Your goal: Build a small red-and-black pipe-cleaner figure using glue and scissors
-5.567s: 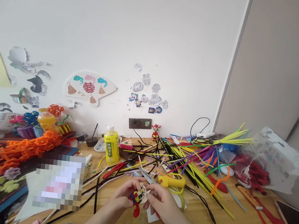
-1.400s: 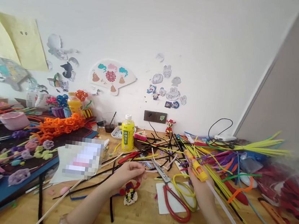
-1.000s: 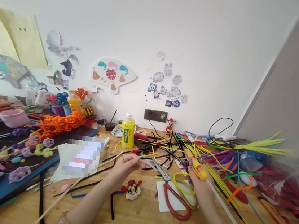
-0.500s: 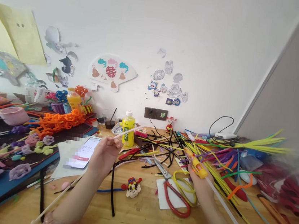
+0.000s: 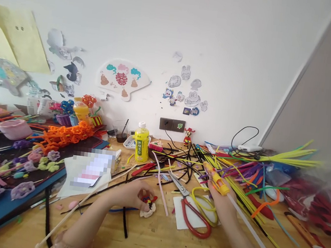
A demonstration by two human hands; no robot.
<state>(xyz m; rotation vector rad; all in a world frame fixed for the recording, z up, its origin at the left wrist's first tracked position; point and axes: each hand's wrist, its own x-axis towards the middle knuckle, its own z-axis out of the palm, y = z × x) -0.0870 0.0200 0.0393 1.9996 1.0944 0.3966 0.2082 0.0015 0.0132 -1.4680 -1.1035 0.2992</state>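
Note:
My left hand (image 5: pixel 135 192) reaches down to the table, its fingers closed around a small doll (image 5: pixel 148 209) of fuzzy pipe cleaner with red, blue, black and cream parts. The hand covers part of the doll. A pale pink pipe cleaner (image 5: pixel 161 184) lies just right of it. In my right hand (image 5: pixel 222 205) is a yellow glue gun (image 5: pixel 220 185), its nozzle end pointing away from me. A long whitish glue stick (image 5: pixel 256 235) trails from its back end. Red-handled scissors (image 5: pixel 191 219) lie open between the hands, on a white card (image 5: pixel 178 218).
Black pipe cleaners (image 5: pixel 189 163) are strewn behind the hands, with a yellow drink bottle (image 5: pixel 142 143) standing nearby. Bundled pipe cleaners (image 5: pixel 245 212) spread at right. A phone (image 5: pixel 93 171) rests on paper at left, near purple pipe-cleaner flowers (image 5: pixel 23 190).
My left hand has let go of the pale pink pipe cleaner, which now lies on the table, and has moved down and right to the doll. My right hand stays put.

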